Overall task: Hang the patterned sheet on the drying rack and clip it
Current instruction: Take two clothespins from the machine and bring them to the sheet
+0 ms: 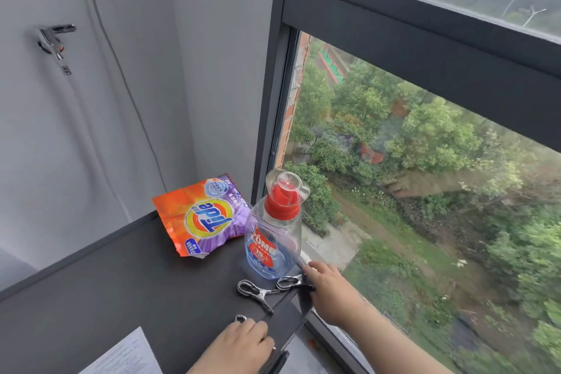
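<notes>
Neither the patterned sheet nor the drying rack is in view. Three metal clips lie on a dark grey top [127,276] by the window. One clip [254,291] lies free in the middle. My right hand [329,294] reaches in from the right, its fingertips touching the end of a second clip [290,281], thumb raised apart from it. My left hand [243,346] is curled down over a third clip, of which only the ring end [240,318] shows past my fingers.
A clear detergent bottle [274,237] with a red cap stands just behind the clips. An orange detergent bag [203,217] lies behind it. A white paper [127,355] is at the near edge. Large window [425,176] on the right; tap [56,44] and hose on the left wall.
</notes>
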